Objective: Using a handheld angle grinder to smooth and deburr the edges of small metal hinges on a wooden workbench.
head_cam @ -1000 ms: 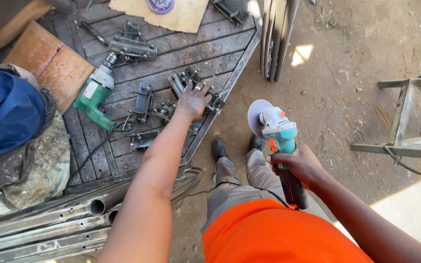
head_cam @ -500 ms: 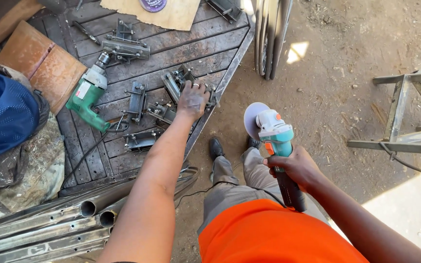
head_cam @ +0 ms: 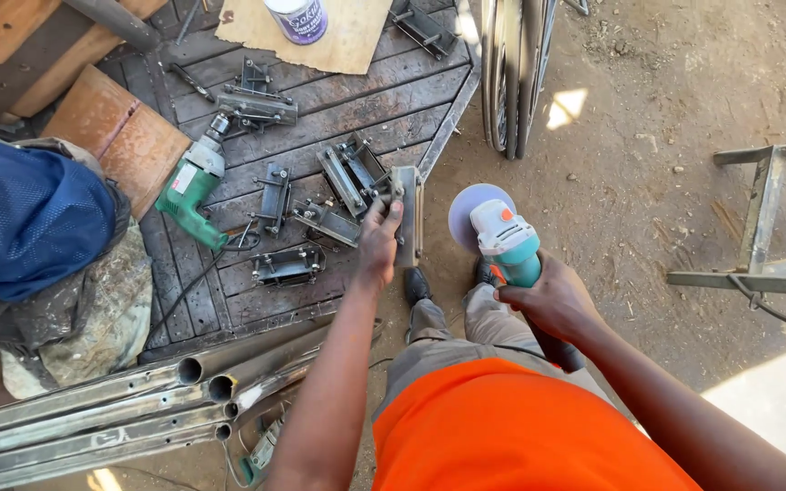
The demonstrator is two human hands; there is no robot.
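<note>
My left hand (head_cam: 377,244) grips a grey metal hinge bracket (head_cam: 406,211) at the near right corner of a dark metal platform (head_cam: 384,86). The bracket is tilted up off the platform's edge. My right hand (head_cam: 548,298) holds a teal and white angle grinder (head_cam: 506,238) by its black handle, with its round disc (head_cam: 473,205) pointing down over the dirt ground. The grinder hangs just right of the bracket, apart from it. My orange shirt and grey trousers fill the bottom middle.
Several more metal brackets (head_cam: 349,173) lie on the platform beside a green electric drill (head_cam: 195,191). A white tub (head_cam: 297,18) stands on cardboard at the back. Steel tubes (head_cam: 129,409) lie at lower left. A person in a blue top (head_cam: 25,214) is at left. A metal frame (head_cam: 766,227) stands right.
My left hand closed on the bracket and lifted it off the platform toward the edge. The grinder in my right hand stayed at about the same spot.
</note>
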